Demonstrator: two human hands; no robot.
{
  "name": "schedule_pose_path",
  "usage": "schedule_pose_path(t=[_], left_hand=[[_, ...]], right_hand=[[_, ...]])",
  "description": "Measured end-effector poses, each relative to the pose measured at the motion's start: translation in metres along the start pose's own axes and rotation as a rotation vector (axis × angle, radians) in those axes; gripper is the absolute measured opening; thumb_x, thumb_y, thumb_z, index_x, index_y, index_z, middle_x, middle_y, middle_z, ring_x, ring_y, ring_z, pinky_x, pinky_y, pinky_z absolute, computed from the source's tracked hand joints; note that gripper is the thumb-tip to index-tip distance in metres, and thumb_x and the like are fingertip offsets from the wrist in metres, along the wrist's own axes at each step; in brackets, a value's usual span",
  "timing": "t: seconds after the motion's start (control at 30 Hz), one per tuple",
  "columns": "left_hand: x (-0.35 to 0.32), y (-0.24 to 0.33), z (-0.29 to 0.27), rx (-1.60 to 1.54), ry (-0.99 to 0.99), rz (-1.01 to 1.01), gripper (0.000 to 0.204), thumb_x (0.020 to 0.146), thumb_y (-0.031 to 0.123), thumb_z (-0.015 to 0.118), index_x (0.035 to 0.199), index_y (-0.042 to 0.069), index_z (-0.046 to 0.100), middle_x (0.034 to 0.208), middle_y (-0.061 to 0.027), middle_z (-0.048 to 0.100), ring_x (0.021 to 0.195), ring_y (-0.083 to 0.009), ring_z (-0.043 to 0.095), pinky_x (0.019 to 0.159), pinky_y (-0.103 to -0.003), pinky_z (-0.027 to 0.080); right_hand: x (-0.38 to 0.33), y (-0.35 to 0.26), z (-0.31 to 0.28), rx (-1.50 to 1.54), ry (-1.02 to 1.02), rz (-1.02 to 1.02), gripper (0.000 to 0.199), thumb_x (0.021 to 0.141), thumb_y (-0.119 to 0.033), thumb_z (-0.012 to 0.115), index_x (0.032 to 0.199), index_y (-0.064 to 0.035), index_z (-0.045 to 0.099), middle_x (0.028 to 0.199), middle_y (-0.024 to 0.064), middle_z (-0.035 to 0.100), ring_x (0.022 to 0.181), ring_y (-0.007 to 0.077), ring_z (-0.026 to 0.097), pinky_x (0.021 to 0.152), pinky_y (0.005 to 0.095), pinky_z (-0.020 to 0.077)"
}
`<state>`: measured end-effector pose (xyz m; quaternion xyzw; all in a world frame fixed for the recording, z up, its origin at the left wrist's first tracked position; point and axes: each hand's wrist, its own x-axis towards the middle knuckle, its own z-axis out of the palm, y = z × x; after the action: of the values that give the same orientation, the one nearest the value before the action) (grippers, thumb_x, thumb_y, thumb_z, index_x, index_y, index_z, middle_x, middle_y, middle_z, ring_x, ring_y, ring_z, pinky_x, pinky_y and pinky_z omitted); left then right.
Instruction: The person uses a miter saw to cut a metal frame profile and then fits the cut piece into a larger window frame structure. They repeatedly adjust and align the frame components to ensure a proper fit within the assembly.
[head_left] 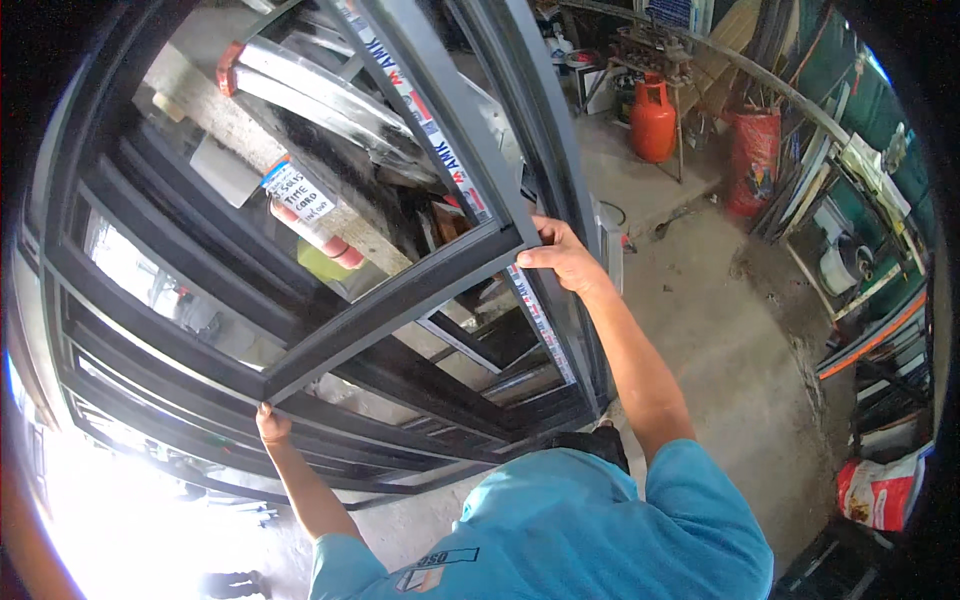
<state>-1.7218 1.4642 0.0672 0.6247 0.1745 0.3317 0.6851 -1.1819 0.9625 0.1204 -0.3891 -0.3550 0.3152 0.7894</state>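
Observation:
In front of me stands a large dark grey metal window frame (390, 305) with crossing bars and openings, some of which look glazed. My right hand (562, 255) is closed round the frame where a crossbar meets the long right upright, thumb on the near face. At the crossbar's other end, my left hand (273, 425) grips the lower left bar, its fingers partly hidden behind the metal. Strips of printed protective tape (430, 130) run along the right upright. Several similar dark frames (190, 230) show behind and beside this one.
An orange gas cylinder (653, 122) and a red sack (752, 160) stand at the back right. Metal lengths and boards (815, 170) lean along the right wall. A red and white bag (882, 492) lies at the lower right. Concrete floor (700, 330) extends to my right.

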Motion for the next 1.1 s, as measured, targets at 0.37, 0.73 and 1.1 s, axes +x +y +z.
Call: schedule_pose_path(t=[0.37,0.73,1.1], left_hand=[[-0.029,0.048,0.059,0.065,0.089,-0.177,0.082,0.077,0.056,0.075,0.134,0.002,0.052,0.125,-0.0125,0.062,0.112,-0.0322,0.060,0.099,-0.046,0.047],[-0.019,0.031,0.093,0.070,0.317,-0.058,0.055,0.077,0.061,0.075,0.094,0.012,0.056,0.076,0.0006,0.055,0.063,-0.0186,0.054,0.052,-0.036,0.043],[-0.029,0.015,-0.028,0.399,0.098,-0.095,0.073,0.083,0.053,0.064,0.135,0.006,0.047,0.130,-0.0104,0.054,0.123,-0.0263,0.052,0.102,-0.042,0.044]], right_hand=[[-0.001,0.004,0.003,-0.022,0.016,-0.086,0.039,0.074,-0.011,0.083,0.108,0.0014,0.068,0.097,0.0008,0.068,0.084,0.0078,0.060,0.078,0.0241,0.0474],[-0.001,0.002,0.001,0.007,0.033,-0.099,0.053,0.074,-0.009,0.084,0.120,0.0016,0.061,0.106,0.0027,0.067,0.093,0.0097,0.061,0.082,0.0251,0.0478],[0.005,-0.010,0.002,0.004,-0.025,0.054,0.061,0.071,-0.003,0.084,0.125,0.0025,0.058,0.110,0.0050,0.068,0.099,0.0135,0.064,0.091,0.0293,0.0488]])
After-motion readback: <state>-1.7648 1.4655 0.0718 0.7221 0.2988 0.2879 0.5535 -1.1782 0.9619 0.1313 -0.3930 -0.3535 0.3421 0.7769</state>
